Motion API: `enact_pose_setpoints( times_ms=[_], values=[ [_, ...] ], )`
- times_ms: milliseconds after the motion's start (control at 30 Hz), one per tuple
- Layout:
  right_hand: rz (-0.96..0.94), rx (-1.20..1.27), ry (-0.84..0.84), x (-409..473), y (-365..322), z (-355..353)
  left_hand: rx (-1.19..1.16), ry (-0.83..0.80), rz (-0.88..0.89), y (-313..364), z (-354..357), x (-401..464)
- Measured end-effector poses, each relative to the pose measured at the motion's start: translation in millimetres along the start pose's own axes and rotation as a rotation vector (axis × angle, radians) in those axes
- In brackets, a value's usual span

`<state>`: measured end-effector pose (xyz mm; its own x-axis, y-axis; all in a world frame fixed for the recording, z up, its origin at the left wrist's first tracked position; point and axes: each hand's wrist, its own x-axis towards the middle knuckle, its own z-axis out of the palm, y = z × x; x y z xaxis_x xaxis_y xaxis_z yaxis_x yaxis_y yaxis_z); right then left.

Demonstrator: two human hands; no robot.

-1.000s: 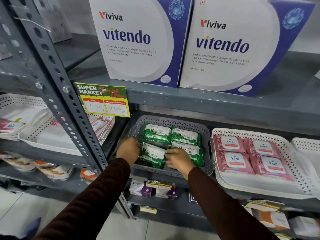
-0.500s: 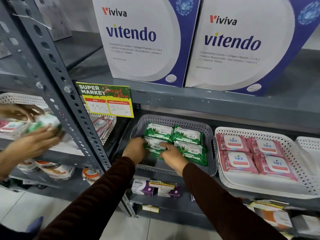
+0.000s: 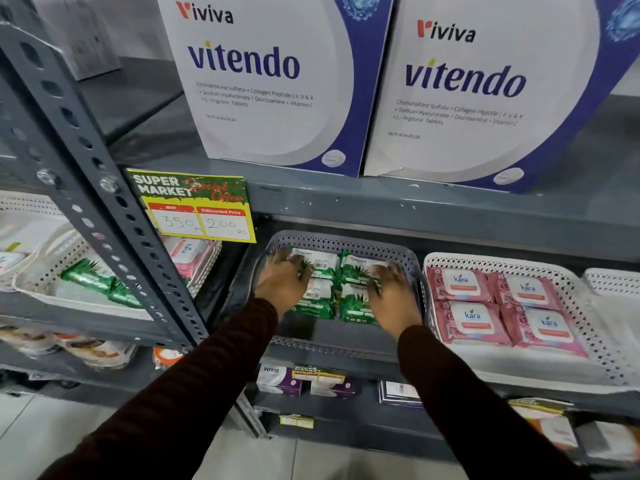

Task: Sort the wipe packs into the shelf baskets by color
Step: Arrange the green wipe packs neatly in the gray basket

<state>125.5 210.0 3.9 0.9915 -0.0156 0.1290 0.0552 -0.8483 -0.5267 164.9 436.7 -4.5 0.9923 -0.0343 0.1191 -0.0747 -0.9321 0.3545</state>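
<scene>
Both hands reach into the grey basket (image 3: 346, 241) on the middle shelf, where four green wipe packs (image 3: 334, 284) lie flat in a two-by-two block pushed toward the basket's far wall, at twelve o'clock from the person. The left hand (image 3: 282, 284) lies palm down with fingers spread over the packs at the block's nine o'clock side; the right hand (image 3: 391, 294) lies the same way, fingers spread, over the three o'clock side, its outer edge close against the basket's right wall. Neither hand pinches anything; both press flat on the wrappers. Between the block and the basket's near rim, at six o'clock, a strip of bare basket floor is open. Just beside the grey basket at three o'clock sits a white basket (image 3: 588, 317) with four pink wipe packs (image 3: 495, 306) laid in a tight two-by-two, its near third bare. At nine o'clock, beyond the slotted grey upright (image 3: 104, 188), another white basket (image 3: 41, 271) holds two loose green packs (image 3: 100, 282), tilted, and a pink pack (image 3: 188, 252) behind the yellow price tag (image 3: 194, 207). Two large white-and-blue boxes (image 3: 450, 91) stand touching on the shelf overhead, whose front lip overhangs the baskets.
</scene>
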Motion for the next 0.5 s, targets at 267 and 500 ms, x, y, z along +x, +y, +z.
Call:
enact_pose_setpoints(
  times_ms=[267, 500],
  values=[
    [-0.096, -0.25, -0.295, 41, 32, 33, 0.158, -0.301, 0.215, 8, 29, 29],
    [-0.105, -0.292, -0.337, 45, 23, 41, 0.152, -0.235, 0.165, 11, 40, 20]
  ],
)
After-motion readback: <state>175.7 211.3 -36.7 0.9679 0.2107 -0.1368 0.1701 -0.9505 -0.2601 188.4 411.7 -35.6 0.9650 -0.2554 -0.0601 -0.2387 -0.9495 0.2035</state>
